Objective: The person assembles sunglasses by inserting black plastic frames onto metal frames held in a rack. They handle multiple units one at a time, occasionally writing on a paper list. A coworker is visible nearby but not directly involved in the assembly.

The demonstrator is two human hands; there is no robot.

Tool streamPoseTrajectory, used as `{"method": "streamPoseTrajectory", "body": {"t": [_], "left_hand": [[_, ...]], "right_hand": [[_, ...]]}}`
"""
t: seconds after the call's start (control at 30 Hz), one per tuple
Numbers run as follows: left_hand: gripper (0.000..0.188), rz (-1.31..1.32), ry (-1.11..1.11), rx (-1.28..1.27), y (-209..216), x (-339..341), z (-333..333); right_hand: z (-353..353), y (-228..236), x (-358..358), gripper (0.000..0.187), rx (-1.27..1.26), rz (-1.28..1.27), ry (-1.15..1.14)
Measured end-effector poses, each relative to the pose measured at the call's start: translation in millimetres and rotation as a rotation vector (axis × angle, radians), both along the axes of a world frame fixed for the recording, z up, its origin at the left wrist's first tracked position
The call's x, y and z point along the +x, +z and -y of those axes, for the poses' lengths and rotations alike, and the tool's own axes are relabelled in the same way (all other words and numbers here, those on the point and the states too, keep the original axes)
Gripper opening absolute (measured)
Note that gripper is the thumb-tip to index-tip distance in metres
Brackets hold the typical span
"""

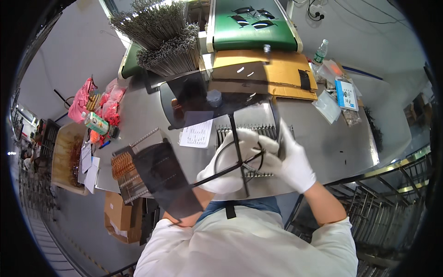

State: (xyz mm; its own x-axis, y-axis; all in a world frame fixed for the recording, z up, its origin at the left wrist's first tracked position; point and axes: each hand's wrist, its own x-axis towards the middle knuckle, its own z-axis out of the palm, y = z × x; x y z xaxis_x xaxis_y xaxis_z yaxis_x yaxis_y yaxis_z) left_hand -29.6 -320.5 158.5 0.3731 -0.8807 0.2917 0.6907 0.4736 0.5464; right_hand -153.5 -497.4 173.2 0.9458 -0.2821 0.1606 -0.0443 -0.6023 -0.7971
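My white-gloved left hand (226, 177) is closed around the middle of a black wire cross-frame hanger (236, 138). Large dark tinted visor-shaped lenses stand out from its arms: one broad lens (240, 85) spreads away from me, and another lens (164, 175) tilts down at the left. At the right, my gloved right hand (295, 161) has its thumb and straight fingers on either side of a dark lens (278, 124) seen nearly edge-on. Behind the hands, a slotted metal rack (254, 127) is partly hidden. Both hands are above the table's near edge.
A green conveyor (253, 39) at the back carries similar dark lenses. Bundled wire hangers (170, 51) stand beside it. Cardboard (290, 90), a paper sheet (196, 134), a rack of amber pieces (123, 166) and a bottle (96, 122) occupy the metal table (330, 147). Metal railings (383, 180) are at right.
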Motion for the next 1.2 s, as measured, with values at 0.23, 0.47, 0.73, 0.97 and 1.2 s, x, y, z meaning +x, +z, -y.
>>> {"method": "streamPoseTrajectory", "body": {"t": [0.23,0.47,0.73,0.97,1.2], "left_hand": [[0.069,0.053,0.131,-0.258,0.8,47.7,-69.9],[0.082,0.047,0.292,-0.154,-10.0,40.0,-85.9],[0.083,0.112,0.354,-0.069,-11.8,43.6,-82.0],[0.088,0.194,0.331,0.093,-9.3,17.6,-52.5],[0.095,0.092,-0.186,0.156,-16.4,-6.1,-22.2]], "right_hand": [[52.3,-26.0,-19.3,0.062,0.87,-0.169,0.11],[101.7,-142.4,-8.5,0.054,0.519,-0.311,-0.181],[102.3,-142.7,1.7,0.048,0.733,-0.68,-0.087],[61.2,-88.2,11.7,0.077,-0.527,-0.612,-0.14],[15.5,27.3,17.3,0.091,-0.466,0.21,-0.003]]}}
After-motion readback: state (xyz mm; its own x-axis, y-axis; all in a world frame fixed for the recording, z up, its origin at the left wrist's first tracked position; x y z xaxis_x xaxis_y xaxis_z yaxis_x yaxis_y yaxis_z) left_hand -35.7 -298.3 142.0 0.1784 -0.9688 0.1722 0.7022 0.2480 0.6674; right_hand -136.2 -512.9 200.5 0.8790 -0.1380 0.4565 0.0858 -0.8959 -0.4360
